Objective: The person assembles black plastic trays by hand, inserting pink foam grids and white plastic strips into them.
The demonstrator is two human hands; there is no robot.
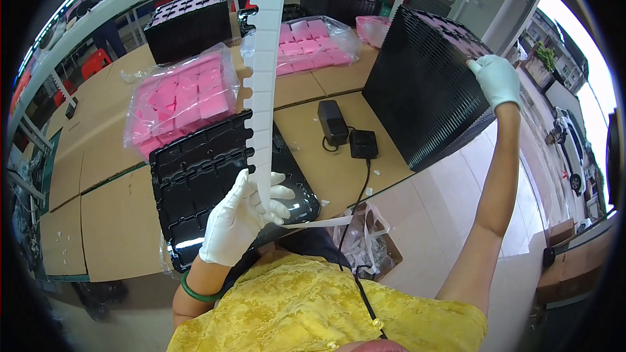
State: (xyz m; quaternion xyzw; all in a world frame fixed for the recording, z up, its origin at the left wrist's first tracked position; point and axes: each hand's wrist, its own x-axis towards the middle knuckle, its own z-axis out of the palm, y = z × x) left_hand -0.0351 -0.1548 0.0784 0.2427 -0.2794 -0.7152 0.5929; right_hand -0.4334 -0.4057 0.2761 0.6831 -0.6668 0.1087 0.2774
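My left hand [238, 218], in a white glove, is beside the lower part of the white slotted post [264, 85]. Its fingers are curled, and a narrow white strip [323, 222] runs rightward from them; the post partly covers the grip. Beneath the hand, a black plastic tray [199, 176] with moulded ridges lies on the cardboard-covered table [107, 212]. My right hand [497, 80], also gloved, reaches far right, fingers bent over the upper edge of a tall stack of black trays [430, 78]. Pink pieces show in the top of that stack.
Pink foam pieces in clear bags [186, 94] lie behind the tray. A black power adapter [332, 122] and a smaller black box [363, 144] with a cord sit mid-table. More tray stacks [189, 26] stand at the back. An open carton [385, 244] is on the floor.
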